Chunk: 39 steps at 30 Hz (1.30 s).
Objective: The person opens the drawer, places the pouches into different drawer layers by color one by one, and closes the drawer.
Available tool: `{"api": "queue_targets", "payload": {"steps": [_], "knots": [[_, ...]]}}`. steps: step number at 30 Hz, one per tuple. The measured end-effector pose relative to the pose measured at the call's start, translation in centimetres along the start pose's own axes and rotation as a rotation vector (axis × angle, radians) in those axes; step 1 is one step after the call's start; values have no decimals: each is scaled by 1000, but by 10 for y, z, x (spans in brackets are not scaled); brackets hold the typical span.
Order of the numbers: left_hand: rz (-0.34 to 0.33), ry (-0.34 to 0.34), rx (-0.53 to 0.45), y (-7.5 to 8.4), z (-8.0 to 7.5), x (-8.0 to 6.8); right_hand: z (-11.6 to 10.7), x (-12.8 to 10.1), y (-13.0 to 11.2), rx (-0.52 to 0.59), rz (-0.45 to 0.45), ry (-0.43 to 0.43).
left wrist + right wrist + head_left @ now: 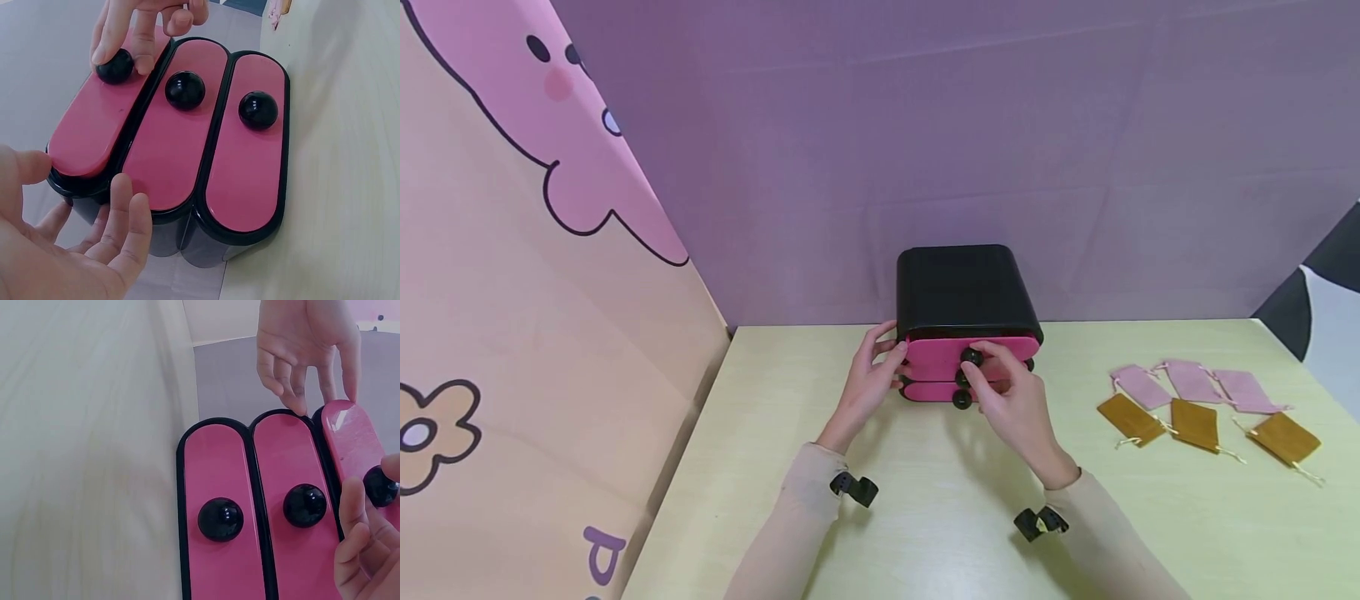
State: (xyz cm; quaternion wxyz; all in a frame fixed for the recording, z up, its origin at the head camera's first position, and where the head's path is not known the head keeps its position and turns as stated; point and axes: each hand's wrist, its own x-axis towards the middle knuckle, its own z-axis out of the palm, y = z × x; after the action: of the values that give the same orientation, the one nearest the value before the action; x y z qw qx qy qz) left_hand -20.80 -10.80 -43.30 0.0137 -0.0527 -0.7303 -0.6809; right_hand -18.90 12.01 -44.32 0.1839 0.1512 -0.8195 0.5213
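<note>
Small black drawer box (962, 287) with three pink drawer fronts stands at the back middle of the pale surface (925, 517), against the purple backdrop. Right hand (1011, 400) pinches the top drawer's black knob (114, 66); that drawer (94, 125) sits slightly proud. Left hand (868, 379) is released, straight fingers bracing the box's left end. Risk, as I judge it: a hard pull drags the light box forward (left brace is only fingertips). Pink and mustard pouches (1202, 404) lie well to the right.

Bright, even light, soft shadows, sharp focus, edges warped.
</note>
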Motion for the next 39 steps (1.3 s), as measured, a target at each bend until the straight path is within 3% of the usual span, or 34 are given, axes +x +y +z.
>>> {"api": "queue_targets", "payload": {"steps": [24,31,39], "knots": [[-33,36,-22,-3,1,1,4,7,1,-57,23,48],[-63,49,8,-10,0,2,3,6,6,-39,13,56],[-71,53,63,-18,0,2,2,0,12,-29,84,41]]}}
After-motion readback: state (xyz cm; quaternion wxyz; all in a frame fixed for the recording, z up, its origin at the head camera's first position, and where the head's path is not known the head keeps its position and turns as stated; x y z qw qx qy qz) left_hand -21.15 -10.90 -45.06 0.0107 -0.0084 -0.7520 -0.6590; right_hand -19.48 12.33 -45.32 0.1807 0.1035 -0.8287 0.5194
